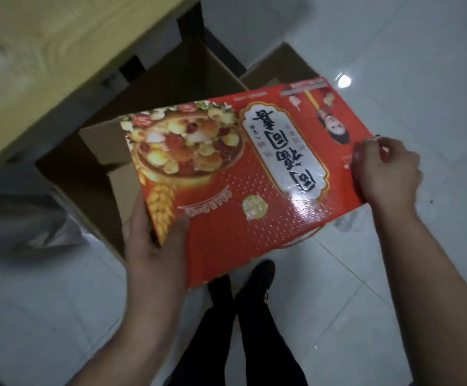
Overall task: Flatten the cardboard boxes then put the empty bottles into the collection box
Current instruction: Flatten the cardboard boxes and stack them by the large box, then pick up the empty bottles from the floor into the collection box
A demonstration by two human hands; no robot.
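The glossy red printed cardboard box was in the air between our two hands, tilted with its broad printed face up. It hung above the open brown corrugated carton that stood on the pale tiled floor. It looked nearly flat already, though we could not see its underside.

To finish the flattening well, we judged we should press the two faces together along the existing creases. The side panels would need to fold inward rather than buckle, and a firm hold at both ends would stop the slick surface from sliding.

Our left hand gripped the near left corner, thumb on the printed face and fingers underneath. Our right hand was curled tight round the right edge, pinching it. Beside the carton stood a light wooden desk.
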